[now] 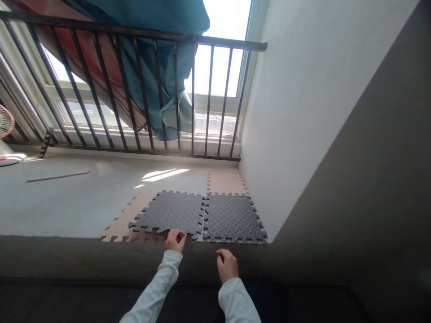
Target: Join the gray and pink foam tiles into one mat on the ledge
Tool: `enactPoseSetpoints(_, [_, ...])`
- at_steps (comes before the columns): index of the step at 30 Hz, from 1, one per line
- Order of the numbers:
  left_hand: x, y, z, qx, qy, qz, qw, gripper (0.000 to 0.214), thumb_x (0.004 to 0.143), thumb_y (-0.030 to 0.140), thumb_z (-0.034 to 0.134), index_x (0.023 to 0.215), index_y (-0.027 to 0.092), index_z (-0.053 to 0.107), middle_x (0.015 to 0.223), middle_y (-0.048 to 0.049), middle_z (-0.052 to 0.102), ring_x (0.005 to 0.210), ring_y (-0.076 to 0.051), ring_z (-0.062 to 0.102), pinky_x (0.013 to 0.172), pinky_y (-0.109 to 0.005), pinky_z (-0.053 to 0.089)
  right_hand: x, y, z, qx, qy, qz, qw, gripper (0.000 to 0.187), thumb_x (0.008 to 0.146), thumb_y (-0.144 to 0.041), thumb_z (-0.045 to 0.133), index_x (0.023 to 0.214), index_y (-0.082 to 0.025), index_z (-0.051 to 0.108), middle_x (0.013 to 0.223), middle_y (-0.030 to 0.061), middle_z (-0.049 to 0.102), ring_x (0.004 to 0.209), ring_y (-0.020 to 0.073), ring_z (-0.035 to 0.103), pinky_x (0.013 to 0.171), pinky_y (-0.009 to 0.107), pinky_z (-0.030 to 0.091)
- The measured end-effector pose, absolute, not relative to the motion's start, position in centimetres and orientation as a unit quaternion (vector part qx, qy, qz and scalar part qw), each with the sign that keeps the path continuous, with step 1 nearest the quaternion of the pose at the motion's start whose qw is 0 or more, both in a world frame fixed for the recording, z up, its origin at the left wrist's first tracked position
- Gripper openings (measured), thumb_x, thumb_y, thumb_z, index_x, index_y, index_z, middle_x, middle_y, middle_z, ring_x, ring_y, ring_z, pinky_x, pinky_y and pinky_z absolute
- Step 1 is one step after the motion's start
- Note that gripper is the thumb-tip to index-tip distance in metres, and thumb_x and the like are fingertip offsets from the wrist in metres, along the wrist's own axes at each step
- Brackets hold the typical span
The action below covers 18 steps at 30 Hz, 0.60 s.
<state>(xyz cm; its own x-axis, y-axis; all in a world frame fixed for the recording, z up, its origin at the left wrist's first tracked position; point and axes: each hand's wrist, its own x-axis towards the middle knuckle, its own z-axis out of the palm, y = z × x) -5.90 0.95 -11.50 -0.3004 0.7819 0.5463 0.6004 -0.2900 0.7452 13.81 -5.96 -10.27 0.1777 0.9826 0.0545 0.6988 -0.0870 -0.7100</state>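
Observation:
My left hand (pixel 175 241) is closed in a pinch on the near edge of a dark grey interlocking foam tile (pixel 177 211). That edge is slightly raised and wavy, and the tile partly covers a pinkish foam tile (pixel 126 215) on its left. To the right, a second dark grey tile (pixel 234 217) lies flat by the wall, with a narrow gap between the two. A smaller-looking pink tile (pixel 227 183) adjoins its far edge. My right hand (pixel 228 265) hovers in front of the ledge, below the second dark tile, its fingers curled in with nothing visible in them.
A black metal railing (pixel 151 33) runs along the window, with blue and pink fabric (pixel 168 22) draped behind and over it. On the pale ledge (pixel 60 202) lies a thin brown stick (pixel 58 176). Part of a fan (pixel 10 158) shows at far left; a white wall (pixel 296 112) rises at right.

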Motion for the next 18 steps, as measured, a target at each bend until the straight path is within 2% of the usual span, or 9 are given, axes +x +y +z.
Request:
enactPoseSetpoints(5, [-5.5, 1.0, -10.8, 0.58, 0.599, 0.546, 0.083, 0.016, 0.07, 0.033, 0.051, 0.06, 0.021, 0.054, 0.065, -0.0009, 0.052, 0.062, -0.013, 0.053, 0.059, -0.024, 0.047, 13.7, -5.9, -10.2, -0.699, -0.597, 0.232, 0.317, 0.03, 0.07, -0.011, 0.039, 0.081, -0.019, 0.066, 0.085, 0.004, 0.065, 0.082, 0.0157, 0.059, 0.074, 0.023, 0.042])
enactPoseSetpoints(11, [-4.1, 1.0, -10.0, 0.568, 0.602, 0.55, 0.115, 0.017, 0.072, 0.037, 0.049, 0.063, 0.023, 0.054, 0.07, -0.0021, 0.054, 0.067, -0.013, 0.055, 0.059, -0.024, 0.049, 13.1, -6.1, -9.4, -0.704, -0.59, 0.228, 0.323, 0.03, 0.072, -0.011, 0.038, 0.08, -0.02, 0.065, 0.084, 0.0036, 0.065, 0.081, 0.0153, 0.059, 0.075, 0.023, 0.042])
enactPoseSetpoints(18, [-4.2, 1.0, -11.7, 0.59, 0.593, 0.533, 0.124, 0.016, 0.069, 0.035, 0.05, 0.061, 0.021, 0.053, 0.066, -0.0018, 0.053, 0.062, -0.013, 0.053, 0.057, -0.024, 0.048, 13.0, -6.3, -9.0, -0.711, -0.587, 0.23, 0.312, 0.029, 0.071, -0.011, 0.039, 0.079, -0.019, 0.065, 0.083, 0.0037, 0.065, 0.08, 0.0151, 0.059, 0.073, 0.023, 0.041])
